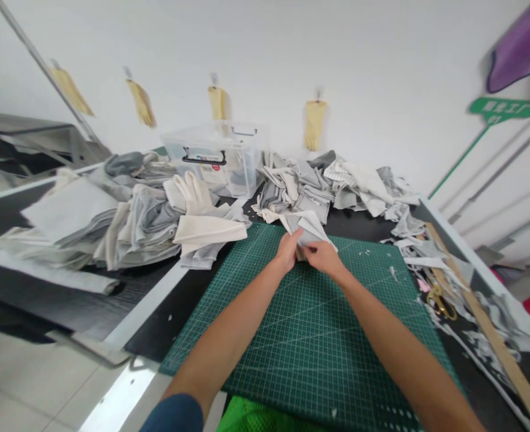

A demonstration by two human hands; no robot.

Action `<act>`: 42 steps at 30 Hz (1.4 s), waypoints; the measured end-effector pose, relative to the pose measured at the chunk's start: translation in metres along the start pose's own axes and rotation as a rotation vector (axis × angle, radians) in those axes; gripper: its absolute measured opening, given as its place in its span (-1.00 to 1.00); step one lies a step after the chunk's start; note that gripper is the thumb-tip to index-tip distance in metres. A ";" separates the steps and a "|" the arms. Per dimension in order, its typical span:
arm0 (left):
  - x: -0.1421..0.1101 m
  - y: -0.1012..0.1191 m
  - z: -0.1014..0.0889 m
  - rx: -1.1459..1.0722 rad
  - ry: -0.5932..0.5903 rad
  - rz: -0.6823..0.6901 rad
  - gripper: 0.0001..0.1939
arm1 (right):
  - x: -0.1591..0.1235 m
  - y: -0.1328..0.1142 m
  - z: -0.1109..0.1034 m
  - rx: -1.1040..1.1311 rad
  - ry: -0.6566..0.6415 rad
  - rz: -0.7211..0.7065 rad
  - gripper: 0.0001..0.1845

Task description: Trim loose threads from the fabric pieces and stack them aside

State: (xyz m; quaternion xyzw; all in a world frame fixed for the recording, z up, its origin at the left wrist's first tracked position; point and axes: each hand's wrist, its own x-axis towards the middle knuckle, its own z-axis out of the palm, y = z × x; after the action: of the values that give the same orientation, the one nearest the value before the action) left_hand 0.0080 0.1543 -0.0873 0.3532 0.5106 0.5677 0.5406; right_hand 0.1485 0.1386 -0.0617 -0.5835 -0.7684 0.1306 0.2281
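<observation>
1. Pinching the cloth (310, 227) by its left side with left hand (288, 249).
2. Pinching its near right edge with right hand (323, 257).
3. Holding it at the mat's (319, 330) far end.
4. Farther back, between left pile (147, 219) and right pile (301, 183): clear box (238, 181), pale contents too blurred to name.

Around the view's centre, four pale-yellow, rubber-looking gloves (314, 125) hung from small hooks (319, 93) on a plain white wall (382, 66), from ten to one o'clock. A clear rectangular plastic box (235, 177) stood between ten and eleven. At two, a dark-edged purple cloth (521, 51) hung above a flat green sign (505, 108) with white lettering. At four, gold-handled scissors (440, 302) lay beside a long, light-brown wooden strip (481, 318).
</observation>
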 end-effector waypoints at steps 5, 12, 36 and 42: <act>-0.020 0.004 -0.026 0.088 -0.068 -0.042 -0.60 | -0.050 0.013 -0.010 0.057 0.026 0.069 -0.73; -0.046 0.022 -0.054 0.363 -0.304 -0.009 -0.51 | -0.078 0.019 -0.007 0.021 0.073 0.203 -0.52; -0.060 0.046 -0.071 1.042 -0.127 0.169 -0.79 | -0.107 0.019 -0.021 0.211 0.061 0.108 -0.63; -0.083 0.037 -0.046 0.105 -0.371 0.026 -0.59 | -0.113 0.005 -0.034 0.568 0.020 -0.037 -0.32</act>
State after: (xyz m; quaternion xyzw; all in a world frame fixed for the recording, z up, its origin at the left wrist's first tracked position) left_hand -0.0315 0.0681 -0.0496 0.4862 0.4266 0.4723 0.5988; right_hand 0.1937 0.0294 -0.0575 -0.4832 -0.7094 0.3307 0.3922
